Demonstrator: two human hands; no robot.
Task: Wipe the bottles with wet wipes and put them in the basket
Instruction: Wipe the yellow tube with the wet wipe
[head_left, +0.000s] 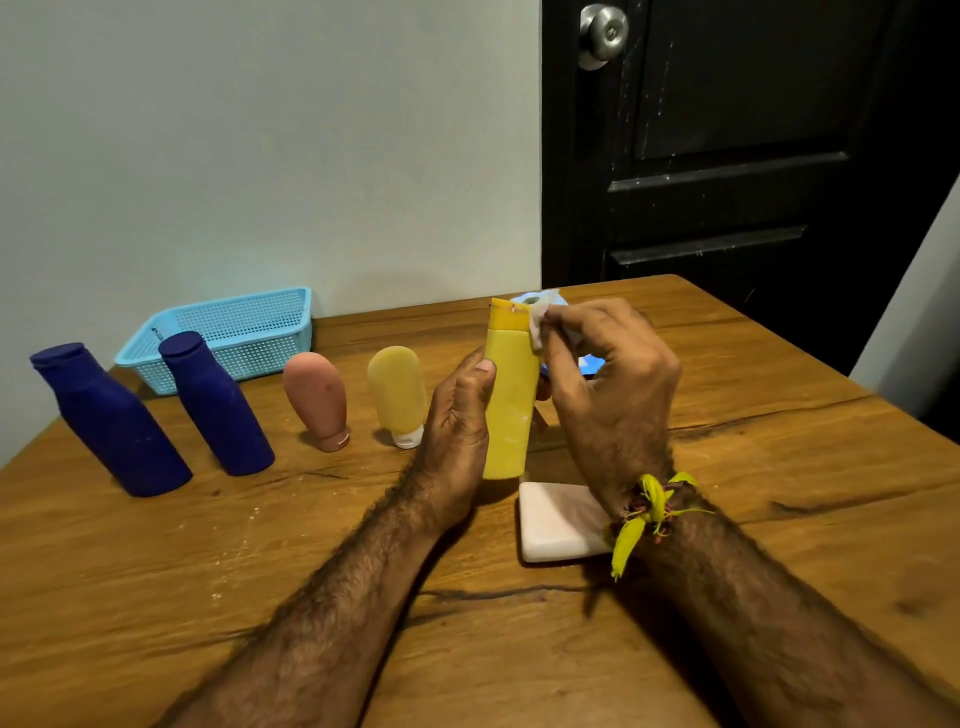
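A tall yellow bottle (510, 395) is held upright above the table, my left hand (456, 415) gripping its left side. My right hand (610, 379) pinches a white wet wipe (537, 325) against the bottle's upper right edge, near the cap. To the left stand two dark blue bottles (111, 423) (215, 405), a pink tube (317, 397) and a pale yellow tube (397, 392), both tubes cap down. The light blue mesh basket (234, 332) sits behind them by the wall and holds no bottles.
A white wipes pack (558, 522) lies on the wooden table (779, 467) just under my right wrist. A blue and white object (592, 364) is partly hidden behind my right hand. A dark door (727, 145) stands beyond the table's far right corner.
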